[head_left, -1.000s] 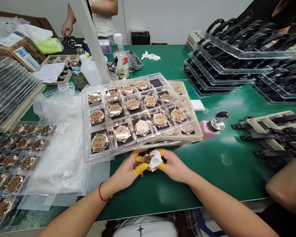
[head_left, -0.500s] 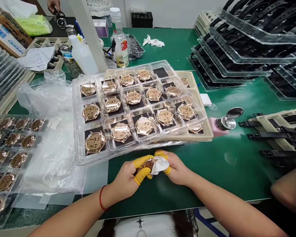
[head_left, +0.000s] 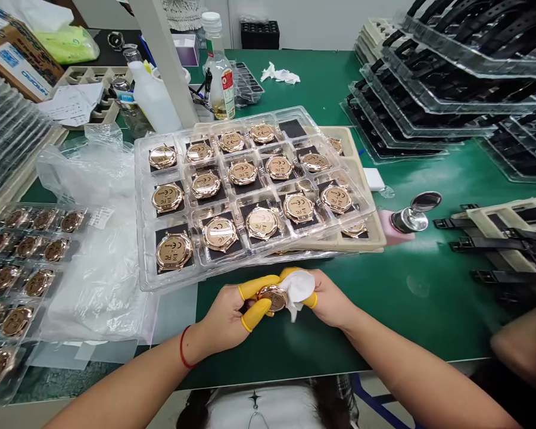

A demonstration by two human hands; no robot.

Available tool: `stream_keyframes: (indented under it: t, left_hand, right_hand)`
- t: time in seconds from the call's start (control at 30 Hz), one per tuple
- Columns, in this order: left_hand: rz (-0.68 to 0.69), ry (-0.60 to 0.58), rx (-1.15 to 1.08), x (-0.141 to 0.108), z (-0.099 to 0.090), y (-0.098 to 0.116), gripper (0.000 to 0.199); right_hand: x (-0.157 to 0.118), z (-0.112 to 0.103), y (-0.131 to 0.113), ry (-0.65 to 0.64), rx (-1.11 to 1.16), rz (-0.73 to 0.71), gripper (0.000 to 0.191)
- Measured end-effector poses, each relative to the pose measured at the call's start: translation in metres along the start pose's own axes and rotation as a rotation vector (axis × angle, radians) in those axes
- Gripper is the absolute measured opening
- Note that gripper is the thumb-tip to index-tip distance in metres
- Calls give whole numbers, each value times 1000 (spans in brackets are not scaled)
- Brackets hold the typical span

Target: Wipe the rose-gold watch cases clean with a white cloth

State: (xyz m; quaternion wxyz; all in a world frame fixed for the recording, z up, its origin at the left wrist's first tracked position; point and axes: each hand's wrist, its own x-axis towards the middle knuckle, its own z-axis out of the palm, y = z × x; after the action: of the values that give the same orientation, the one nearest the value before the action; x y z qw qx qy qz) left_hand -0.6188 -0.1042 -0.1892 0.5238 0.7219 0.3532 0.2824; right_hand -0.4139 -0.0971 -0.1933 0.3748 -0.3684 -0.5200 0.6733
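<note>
My left hand (head_left: pixel 232 313), in yellow finger cots, pinches a rose-gold watch case (head_left: pixel 274 297) by its edge above the table's front. Its engraved back faces up. In my right hand (head_left: pixel 328 298), also with yellow finger cots, is a crumpled white wipe (head_left: pixel 298 289); the wipe lies against the right edge of the watch case. Just beyond both hands, a clear plastic tray (head_left: pixel 145 283) holds several similar watch cases on black pads, backs up. The pad in its far right compartment has no case on it.
A beige tray (head_left: pixel 377 238) lies under the clear one. To the right stand a pink pump bottle (head_left: pixel 395 229), stacked trays of black straps (head_left: pixel 433 128) and a strap rack (head_left: pixel 509 208). Plastic bags (head_left: pixel 93 286) and another watch-case tray (head_left: pixel 49 298) lie left. Someone's arm (head_left: pixel 524 339) shows at right.
The wipe has come off the face of the watch case and moved right with my right hand, baring more of the back. Another person's hand at the far left has left the view.
</note>
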Motion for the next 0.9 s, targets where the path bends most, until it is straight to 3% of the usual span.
stream_keyframes:
  t: [0.17,0.3,0.37,0.47,0.63,0.77,0.9]
  left_hand:
    - [59,74,365,-4,9,-6,23]
    - [-112,162,156,-7,15,-6,25]
    - [-114,163,103,-7,15,-6,26]
    - [20,185,148,-6,11,-6,22]
    - [248,278,191,-3,4,-10,14]
    - [254,244,216,-5,3,-13,16]
    - [268,161,285,-6,2,-16,18]
  right_hand:
    - [-5,4,-5,92,-390,-171,25]
    - [-8,8,-2,127,-471,-311,19]
    - [-9,8,-2,132,-424,-328,18]
    - [-7,6,-5,76,-313,-266,16]
    - [-3,0,-4,-45,-4,-34,15]
    - [-5,1,4,-96,159,79,14]
    - [-7,4,7,-72,55,10,18]
